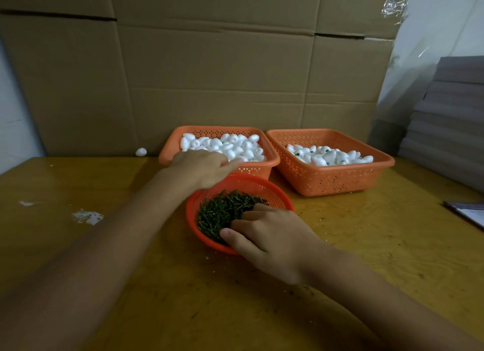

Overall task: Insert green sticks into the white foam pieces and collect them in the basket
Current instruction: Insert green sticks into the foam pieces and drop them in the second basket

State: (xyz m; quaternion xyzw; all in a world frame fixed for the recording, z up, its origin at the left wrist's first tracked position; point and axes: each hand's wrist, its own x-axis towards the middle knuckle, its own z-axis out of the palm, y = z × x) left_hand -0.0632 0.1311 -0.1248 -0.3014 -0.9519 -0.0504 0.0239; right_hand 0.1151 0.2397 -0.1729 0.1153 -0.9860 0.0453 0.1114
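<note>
Right hand (267,235) among spiky green sticks (222,212) in round perforated basket (262,185)

- The left basket's (165,157) near rim is being covered by the blurred left hand (201,167), beside white foam pieces (235,146).
- Green sticks (217,212) in the round basket (262,183) are being touched by the right hand's (264,235) fingers.

Perforated orange plastic baskets (330,179) on a glossy, scuffed wooden table (379,246); matt corrugated cardboard (209,62) behind.
</note>
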